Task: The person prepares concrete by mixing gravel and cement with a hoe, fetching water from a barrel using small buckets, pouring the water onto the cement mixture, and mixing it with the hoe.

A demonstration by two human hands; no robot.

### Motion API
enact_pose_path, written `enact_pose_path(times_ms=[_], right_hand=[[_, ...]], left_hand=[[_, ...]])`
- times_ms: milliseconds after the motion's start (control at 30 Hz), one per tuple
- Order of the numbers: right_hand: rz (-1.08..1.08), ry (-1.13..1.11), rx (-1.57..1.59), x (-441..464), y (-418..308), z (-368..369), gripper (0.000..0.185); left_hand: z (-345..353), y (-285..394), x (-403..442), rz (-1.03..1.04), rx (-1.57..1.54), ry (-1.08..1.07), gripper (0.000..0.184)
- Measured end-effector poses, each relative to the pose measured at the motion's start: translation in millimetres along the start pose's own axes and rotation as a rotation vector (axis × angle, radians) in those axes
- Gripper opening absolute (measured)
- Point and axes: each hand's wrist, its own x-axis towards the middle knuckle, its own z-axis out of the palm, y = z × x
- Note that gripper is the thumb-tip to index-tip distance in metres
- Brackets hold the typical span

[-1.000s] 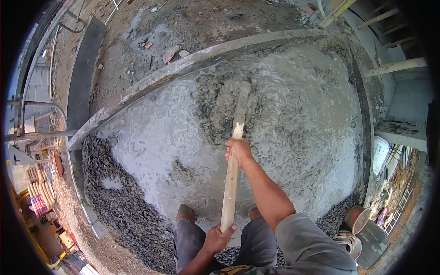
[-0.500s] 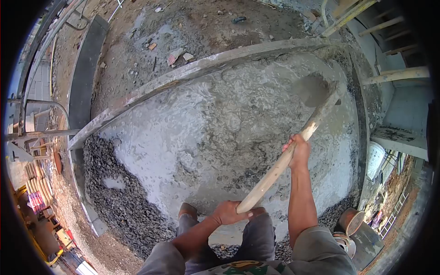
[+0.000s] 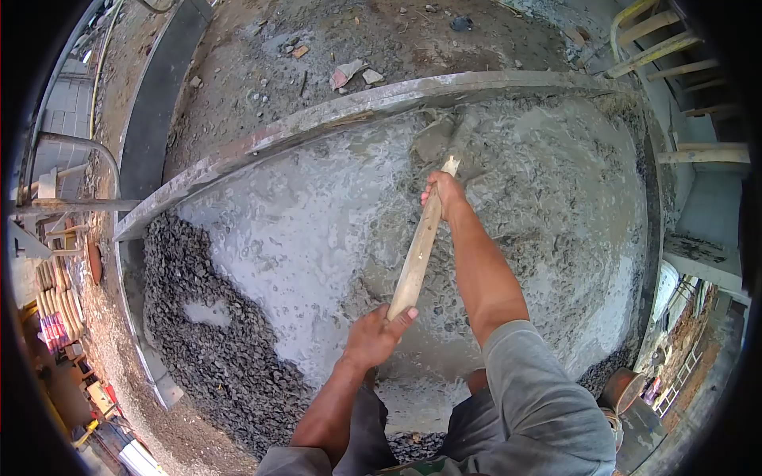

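Observation:
My left hand (image 3: 373, 336) is closed round the near end of a shovel (image 3: 416, 258) with a pale wooden handle. Farther up that handle, my right hand (image 3: 446, 194) grips it just below the muddy lower section. The shovel's blade, coated in grey mix, rests in wet concrete (image 3: 294, 222) near the far board and is partly buried. The handle slants away from me and slightly right. Smooth grey slurry lies left of the shovel, with rougher, lumpy mix to its right.
A long board (image 3: 333, 119) borders the mix on the far side. Dark gravel (image 3: 214, 349) is heaped along the left and front edges. Metal scaffold tubes (image 3: 87, 205) stand at left, and a bucket (image 3: 623, 389) sits at lower right. Timber props (image 3: 702, 155) project from the right.
The shovel blade has swung left along the far board, from the far right corner toward the middle. Both hands moved with it, the right one farther left and forward, the left one slightly up.

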Motion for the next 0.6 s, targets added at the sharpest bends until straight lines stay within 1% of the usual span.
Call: enact_pose_path(times_ms=[67, 100, 133, 233, 333, 433, 500, 533, 600], right_hand=[[0.028, 0.045, -0.001, 5.4, -2.9, -0.6, 0.014], [0.011, 0.050, -0.050, 10.0, 4.5, 2.5, 0.014], [0.009, 0.054, -0.102, 14.4, 21.7, 9.4, 0.013], [0.020, 0.081, -0.212, 26.1, 54.3, 23.8, 0.011], [-0.014, 0.113, -0.316, 15.7, 53.7, 28.7, 0.009], [-0.011, 0.117, -0.359, -6.5, 56.4, 22.9, 0.009], [0.017, 0.100, -0.315, -22.9, 74.1, 7.4, 0.009], [-0.004, 0.063, -0.283, -21.3, 66.9, 11.7, 0.009], [0.019, 0.041, -0.324, -12.8, 57.7, 12.7, 0.010]], left_hand=[[0.8, -14.2, 7.1, 0.038, -0.066, -0.015, 0.063], [4.9, -29.7, 12.2, 0.050, -0.089, -0.030, 0.062], [14.1, -54.2, 20.0, -0.052, -0.279, -0.115, 0.059], [27.4, -85.9, 18.6, -0.113, -0.587, -0.084, 0.055], [34.1, -80.6, 3.4, -0.077, -0.607, -0.036, 0.052], [47.9, -79.0, -6.6, -0.050, -0.591, -0.037, 0.053], [59.4, -76.0, -33.4, -0.096, -0.641, -0.043, 0.053], [76.6, -90.3, -29.5, -0.093, -0.661, -0.027, 0.051], [81.0, -79.2, -19.4, -0.128, -0.735, -0.070, 0.049]])
